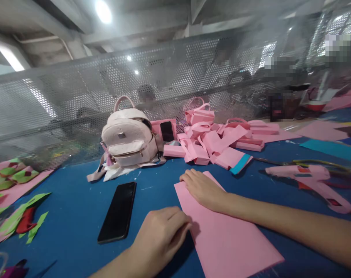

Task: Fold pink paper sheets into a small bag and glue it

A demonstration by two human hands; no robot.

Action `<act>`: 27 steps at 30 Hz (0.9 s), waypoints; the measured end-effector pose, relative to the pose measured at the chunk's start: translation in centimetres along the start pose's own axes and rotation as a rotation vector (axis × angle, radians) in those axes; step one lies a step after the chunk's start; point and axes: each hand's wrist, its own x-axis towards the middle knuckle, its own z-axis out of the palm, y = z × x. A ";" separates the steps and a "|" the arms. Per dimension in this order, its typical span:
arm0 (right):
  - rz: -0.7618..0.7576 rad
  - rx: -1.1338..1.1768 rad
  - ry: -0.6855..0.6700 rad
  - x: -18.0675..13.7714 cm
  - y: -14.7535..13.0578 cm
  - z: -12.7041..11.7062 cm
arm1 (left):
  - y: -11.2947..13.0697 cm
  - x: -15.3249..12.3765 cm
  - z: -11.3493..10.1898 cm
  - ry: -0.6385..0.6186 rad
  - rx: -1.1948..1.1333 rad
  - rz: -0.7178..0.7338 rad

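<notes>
A pink sheet of paper (227,235) lies on the blue table (77,208) in front of me. My right hand (203,189) rests palm down on the sheet's far left corner, fingers together and flat. My left hand (161,235) is curled at the sheet's near left edge, fingertips pressed against the edge. A black phone (117,212) lies face up just left of my left hand.
A pale pink backpack (129,141) stands behind the phone. A heap of folded pink paper pieces (216,143) lies at centre back. A pink glue gun (308,179) lies at right. Green and pink scraps (13,193) sit at left. A perforated metal screen (77,100) borders the table.
</notes>
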 end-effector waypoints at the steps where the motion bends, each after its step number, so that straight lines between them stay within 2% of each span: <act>1: 0.007 0.011 0.009 0.0 0.1 0.1 | -0.7 0.1 0.2 0.075 0.109 0.099; 3: 0.017 0.016 0.007 0.2 0.2 0.1 | -2.0 0.0 1.1 0.120 0.287 0.261; 6: 0.028 0.049 0.003 0.2 0.3 -0.1 | -4.0 -0.4 2.5 0.032 0.478 0.366; 9: 0.046 0.160 0.000 0.2 0.2 -0.7 | -5.7 -0.8 3.3 -0.019 0.541 0.397; 14: 0.082 0.319 -0.051 0.2 0.1 -1.3 | -7.1 -1.0 3.7 0.085 0.604 0.432; 21: 0.089 0.239 -0.079 1.0 0.6 -0.7 | -7.8 -1.1 3.8 0.095 0.643 0.449; 27: 0.155 0.190 -0.027 1.9 1.0 -0.6 | -7.7 -1.1 3.7 0.085 0.618 0.434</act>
